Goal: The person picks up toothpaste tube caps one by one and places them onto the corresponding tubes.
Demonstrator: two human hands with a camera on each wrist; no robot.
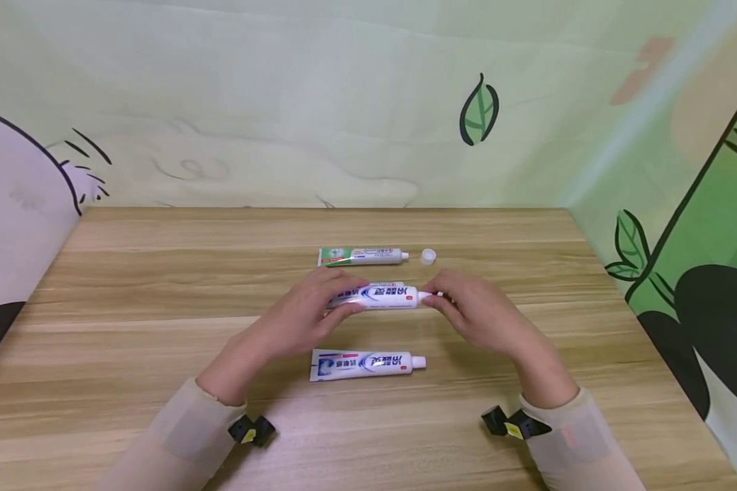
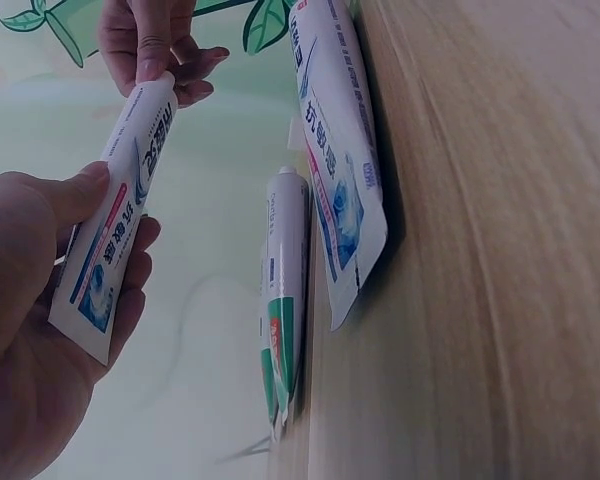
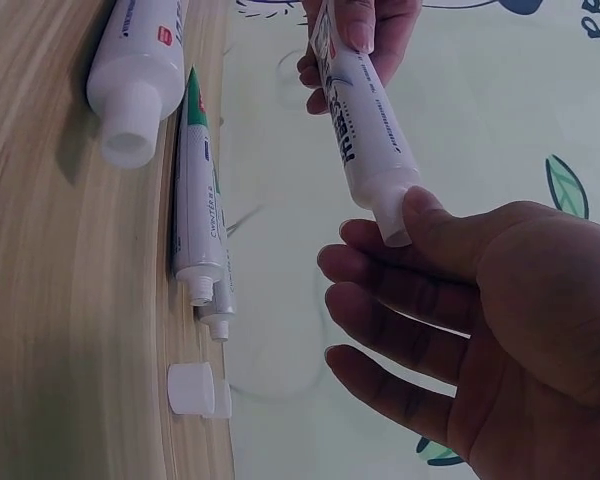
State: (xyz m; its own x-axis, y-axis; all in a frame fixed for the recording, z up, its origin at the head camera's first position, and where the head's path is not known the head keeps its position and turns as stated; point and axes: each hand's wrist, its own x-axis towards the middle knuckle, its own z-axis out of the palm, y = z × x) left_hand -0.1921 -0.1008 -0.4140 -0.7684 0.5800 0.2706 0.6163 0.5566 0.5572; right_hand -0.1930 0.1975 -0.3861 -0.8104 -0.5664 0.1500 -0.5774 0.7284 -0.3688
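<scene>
My left hand (image 1: 297, 314) grips a white and blue toothpaste tube (image 1: 388, 297) by its flat tail half, above the table. My right hand (image 1: 482, 314) pinches the white cap (image 3: 391, 214) at the tube's other end between thumb and forefinger; its other fingers are spread apart. Nearer me, a matching white and blue toothpaste tube (image 1: 365, 364) lies with its cap on. Beyond the held tube lies a green and white toothpaste tube (image 1: 368, 256) with a bare nozzle. Another green and white tube (image 3: 197, 215), also uncapped, is mostly hidden behind the held tube in the head view.
A loose white cap (image 1: 428, 256) stands right of the far tube's nozzle. The right wrist view shows a second loose cap (image 3: 223, 399) partly behind the nearer one. The wooden table (image 1: 190, 239) ends at a printed wall sheet (image 1: 252, 102).
</scene>
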